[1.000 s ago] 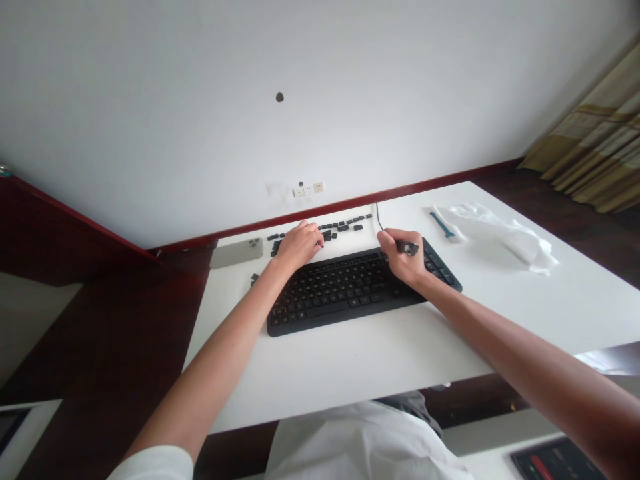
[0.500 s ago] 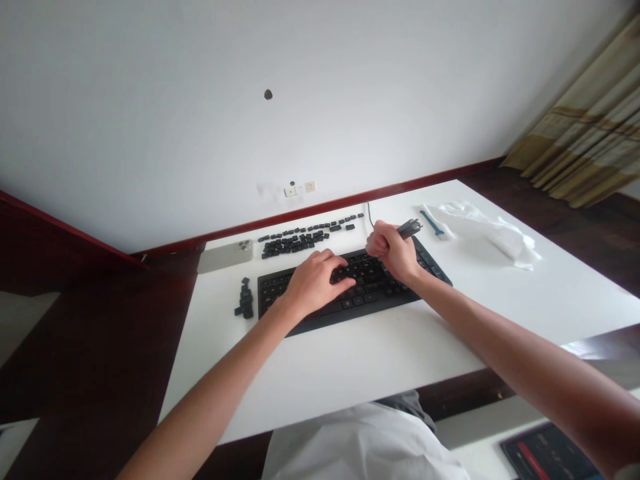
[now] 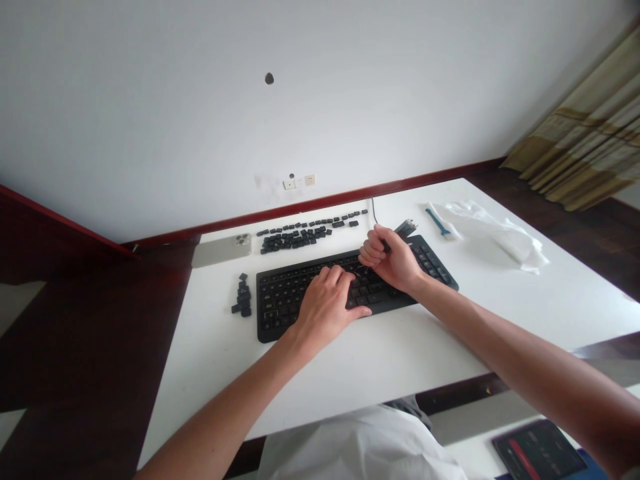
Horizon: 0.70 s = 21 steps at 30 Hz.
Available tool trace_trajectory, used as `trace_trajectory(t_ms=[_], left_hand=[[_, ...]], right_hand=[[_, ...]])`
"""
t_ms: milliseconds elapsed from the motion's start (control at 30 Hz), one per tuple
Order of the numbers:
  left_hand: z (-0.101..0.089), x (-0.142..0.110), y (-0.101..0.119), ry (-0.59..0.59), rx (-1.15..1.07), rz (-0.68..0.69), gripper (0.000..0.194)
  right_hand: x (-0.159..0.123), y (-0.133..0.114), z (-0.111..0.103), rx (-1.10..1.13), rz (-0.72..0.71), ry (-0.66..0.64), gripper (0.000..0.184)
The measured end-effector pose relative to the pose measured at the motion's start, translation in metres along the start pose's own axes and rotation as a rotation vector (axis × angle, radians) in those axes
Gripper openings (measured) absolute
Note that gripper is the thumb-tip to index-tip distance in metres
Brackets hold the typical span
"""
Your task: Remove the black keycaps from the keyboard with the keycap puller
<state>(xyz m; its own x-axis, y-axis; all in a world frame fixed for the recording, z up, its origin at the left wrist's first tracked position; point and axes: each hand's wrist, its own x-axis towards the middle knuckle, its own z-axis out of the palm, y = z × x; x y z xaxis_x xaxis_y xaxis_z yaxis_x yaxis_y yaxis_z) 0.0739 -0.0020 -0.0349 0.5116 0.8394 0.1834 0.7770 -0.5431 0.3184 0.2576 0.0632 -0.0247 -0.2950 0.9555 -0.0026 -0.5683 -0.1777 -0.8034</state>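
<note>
A black keyboard (image 3: 280, 300) lies on the white table, many keys still seated in it. My left hand (image 3: 326, 297) rests over its middle, fingers spread and the thumb apart near the front edge. Above the keyboard's right half, my right hand (image 3: 393, 257) is closed round a dark-handled keycap puller (image 3: 406, 229). Its grey end sticks out above the fist, and thin wire shows below the fingers at the keys. Loose black keycaps (image 3: 295, 239) lie in rows behind the keyboard. A small pile of keycaps (image 3: 243, 297) sits off its left end.
A phone (image 3: 223, 250) lies face down at the table's back left. On the right are a blue-handled brush (image 3: 439, 222) and a crumpled white plastic bag (image 3: 505, 240). The keyboard cable (image 3: 374, 210) runs toward the wall. The table's front edge is close to my body.
My left hand has come from the keycap rows behind the keyboard down onto its middle, fingers spread. My right hand keeps its grip on the keycap puller, which has tilted.
</note>
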Motion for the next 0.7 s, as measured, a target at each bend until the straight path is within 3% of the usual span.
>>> trace_trajectory(t_ms=[267,467,700], left_hand=[[0.0035,-0.0008,0.0016,0.018,0.005,-0.002,0.059],[0.0048,-0.0014,0.0023,0.024,0.007,-0.018,0.059],[0.0062,0.0006,-0.0025,0.032,-0.056,-0.056,0.070]], right_hand=[[0.0002,0.0078,-0.0007,-0.033,0.049,-0.034,0.049],[-0.0004,0.0064,-0.0014,-0.041,0.123,-0.130,0.055],[-0.0038,0.0075,-0.0016,-0.082,0.120,-0.169,0.054]])
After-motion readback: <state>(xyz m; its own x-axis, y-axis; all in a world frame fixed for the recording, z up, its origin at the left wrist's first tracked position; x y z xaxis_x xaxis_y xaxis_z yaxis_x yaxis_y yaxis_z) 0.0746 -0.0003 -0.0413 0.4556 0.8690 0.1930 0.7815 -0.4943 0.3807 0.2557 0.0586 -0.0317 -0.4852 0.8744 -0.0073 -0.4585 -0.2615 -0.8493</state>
